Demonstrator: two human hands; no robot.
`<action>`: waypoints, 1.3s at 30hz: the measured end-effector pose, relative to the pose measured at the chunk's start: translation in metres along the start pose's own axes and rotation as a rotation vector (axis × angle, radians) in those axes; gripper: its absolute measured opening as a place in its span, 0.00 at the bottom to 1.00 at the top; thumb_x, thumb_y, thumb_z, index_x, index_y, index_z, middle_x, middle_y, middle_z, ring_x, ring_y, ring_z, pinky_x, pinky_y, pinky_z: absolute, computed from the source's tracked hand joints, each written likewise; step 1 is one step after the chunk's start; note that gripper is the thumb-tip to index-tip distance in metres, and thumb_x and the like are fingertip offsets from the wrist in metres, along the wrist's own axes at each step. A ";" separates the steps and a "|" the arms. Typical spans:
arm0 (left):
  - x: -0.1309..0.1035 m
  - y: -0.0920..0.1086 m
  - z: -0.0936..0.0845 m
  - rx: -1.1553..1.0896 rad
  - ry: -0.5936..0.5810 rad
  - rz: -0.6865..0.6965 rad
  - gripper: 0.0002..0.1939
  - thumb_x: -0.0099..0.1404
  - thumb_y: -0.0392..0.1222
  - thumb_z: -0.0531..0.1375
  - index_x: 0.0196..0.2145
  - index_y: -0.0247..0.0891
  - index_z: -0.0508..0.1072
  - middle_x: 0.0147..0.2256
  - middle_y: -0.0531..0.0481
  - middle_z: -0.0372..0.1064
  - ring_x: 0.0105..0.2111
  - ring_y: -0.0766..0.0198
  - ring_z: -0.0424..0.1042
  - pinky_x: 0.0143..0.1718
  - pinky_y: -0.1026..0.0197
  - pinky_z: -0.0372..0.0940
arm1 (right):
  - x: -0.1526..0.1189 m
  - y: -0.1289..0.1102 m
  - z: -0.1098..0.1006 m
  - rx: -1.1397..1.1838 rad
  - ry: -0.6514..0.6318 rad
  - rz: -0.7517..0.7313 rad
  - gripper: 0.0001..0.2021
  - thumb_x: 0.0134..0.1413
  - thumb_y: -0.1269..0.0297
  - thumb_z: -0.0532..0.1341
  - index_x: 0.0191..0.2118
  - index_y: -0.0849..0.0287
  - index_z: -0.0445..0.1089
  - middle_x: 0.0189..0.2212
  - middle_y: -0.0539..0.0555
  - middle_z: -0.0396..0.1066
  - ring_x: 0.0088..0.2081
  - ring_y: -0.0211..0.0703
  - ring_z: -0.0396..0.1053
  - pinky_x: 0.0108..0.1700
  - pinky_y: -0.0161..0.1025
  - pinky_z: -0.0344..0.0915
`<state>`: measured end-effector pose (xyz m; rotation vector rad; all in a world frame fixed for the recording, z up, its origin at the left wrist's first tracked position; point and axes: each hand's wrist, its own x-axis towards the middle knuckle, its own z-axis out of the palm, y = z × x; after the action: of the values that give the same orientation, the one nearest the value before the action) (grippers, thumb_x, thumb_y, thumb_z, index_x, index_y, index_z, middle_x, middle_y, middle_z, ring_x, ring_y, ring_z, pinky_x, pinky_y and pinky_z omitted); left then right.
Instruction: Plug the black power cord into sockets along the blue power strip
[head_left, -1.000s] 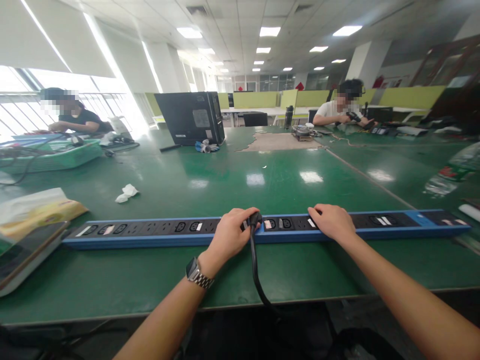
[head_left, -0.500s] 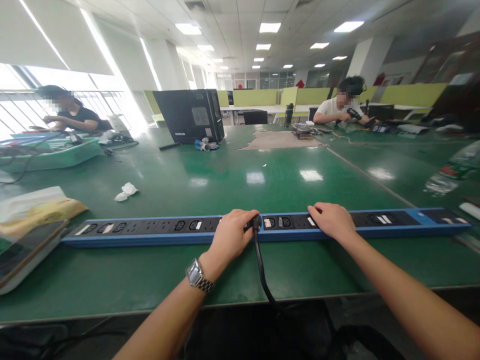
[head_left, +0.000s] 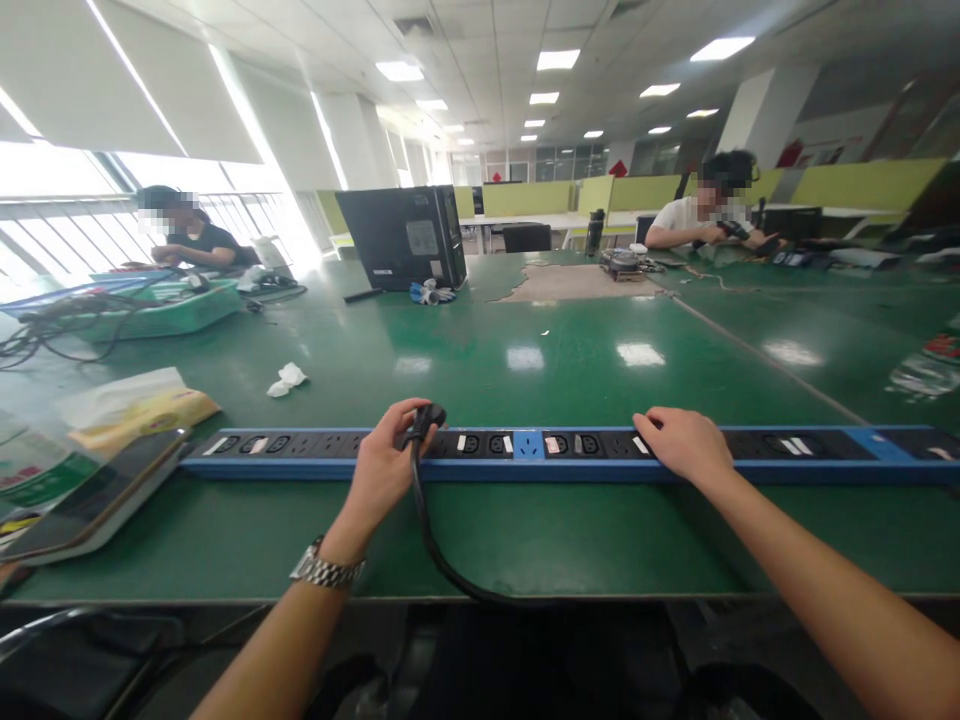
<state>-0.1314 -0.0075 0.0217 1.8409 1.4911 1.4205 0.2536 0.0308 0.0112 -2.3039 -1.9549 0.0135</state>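
Note:
A long blue power strip [head_left: 525, 470] with black socket panels lies across the table in front of me. My left hand [head_left: 381, 462], with a metal watch on its wrist, is closed around a black plug [head_left: 429, 416] just above the strip's left half. From the plug a black cable [head_left: 427, 530] curves down past the table's front edge. Farther right, my right hand [head_left: 686, 442] grips the strip, its fingers over the far edge and partly hidden. Between my hands, a light blue socket [head_left: 529, 446] and several black sockets are exposed.
At left lie a phone-like dark slab [head_left: 105, 500], a yellow-white packet [head_left: 142, 405] and crumpled tissue [head_left: 288, 379]. Behind are a green basket [head_left: 187, 315] with cables, a black computer case [head_left: 405, 240] and gloves [head_left: 432, 292]. A bottle [head_left: 930, 370] is at right. Two people sit farther back.
My left hand has moved left along the strip with the plug, from beside the light blue socket, which now shows. The right hand stays on the strip. The view has shifted slightly.

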 end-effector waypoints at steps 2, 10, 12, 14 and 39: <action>-0.002 -0.014 -0.017 0.078 -0.081 -0.005 0.20 0.62 0.51 0.62 0.48 0.37 0.72 0.42 0.44 0.77 0.44 0.54 0.76 0.49 0.53 0.69 | 0.000 0.000 0.000 -0.002 -0.002 -0.007 0.26 0.62 0.48 0.45 0.36 0.53 0.78 0.39 0.58 0.78 0.39 0.51 0.73 0.36 0.40 0.57; 0.013 -0.007 -0.024 0.283 -0.348 0.091 0.16 0.65 0.48 0.58 0.48 0.41 0.74 0.41 0.50 0.77 0.41 0.59 0.76 0.46 0.60 0.68 | 0.000 0.000 -0.001 -0.019 -0.014 -0.023 0.26 0.62 0.48 0.44 0.36 0.52 0.78 0.38 0.58 0.78 0.38 0.52 0.74 0.35 0.40 0.58; 0.013 -0.005 -0.021 0.247 -0.362 0.095 0.15 0.66 0.47 0.57 0.48 0.40 0.73 0.41 0.50 0.77 0.41 0.60 0.75 0.46 0.61 0.68 | 0.000 0.001 -0.001 -0.022 -0.018 -0.025 0.26 0.62 0.48 0.44 0.36 0.52 0.78 0.38 0.58 0.78 0.38 0.52 0.73 0.35 0.40 0.58; 0.012 -0.006 -0.019 0.238 -0.367 0.096 0.15 0.67 0.47 0.56 0.48 0.40 0.73 0.40 0.50 0.76 0.41 0.60 0.75 0.45 0.61 0.67 | 0.000 0.001 0.000 -0.022 -0.019 -0.025 0.26 0.62 0.48 0.44 0.36 0.52 0.77 0.39 0.58 0.78 0.39 0.52 0.73 0.36 0.41 0.58; -0.008 -0.027 -0.006 0.475 -0.183 0.293 0.16 0.70 0.50 0.55 0.49 0.40 0.71 0.46 0.43 0.76 0.46 0.54 0.74 0.51 0.54 0.66 | 0.000 0.001 0.001 -0.030 0.001 -0.018 0.25 0.62 0.49 0.44 0.36 0.52 0.77 0.38 0.57 0.78 0.39 0.51 0.73 0.36 0.41 0.57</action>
<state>-0.1497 -0.0065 -0.0011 2.4865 1.6128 1.0277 0.2542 0.0306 0.0101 -2.3046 -1.9883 -0.0194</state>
